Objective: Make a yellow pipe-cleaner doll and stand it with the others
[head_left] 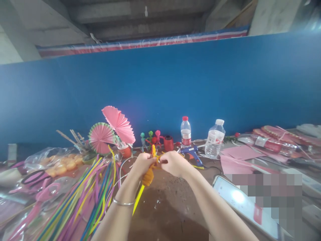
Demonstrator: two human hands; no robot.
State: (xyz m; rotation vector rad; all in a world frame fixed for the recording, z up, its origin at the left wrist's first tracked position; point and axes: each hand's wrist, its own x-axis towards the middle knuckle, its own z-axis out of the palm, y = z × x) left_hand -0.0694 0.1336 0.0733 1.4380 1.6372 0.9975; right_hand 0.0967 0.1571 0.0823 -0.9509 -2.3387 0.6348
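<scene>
Far left of the frame, a tied pink piece (pixel 45 194) lies on clear plastic, and right beside it a bundle of coloured strips (pixel 82 201) sprawls across the lower left. Above them, two pleated paper fans (pixel 119 124) rise near a red cup (pixel 125 151). Into the centre we go: the left hand (pixel 143 163), a silver bangle (pixel 123 203) on its wrist, is closed around an orange fuzzy piece (pixel 147 177), a yellow strip (pixel 138 199) slanting down below it. Just to its right, the right hand (pixel 174 163) curls its fingers at the piece's upper end; whether it pinches a strand there, I can't tell. Right of centre, a red-capped bottle (pixel 186 133), a blue glue gun (pixel 194 154) and a white-capped bottle (pixel 215 142); lower right, a lit phone (pixel 232 194).
</scene>
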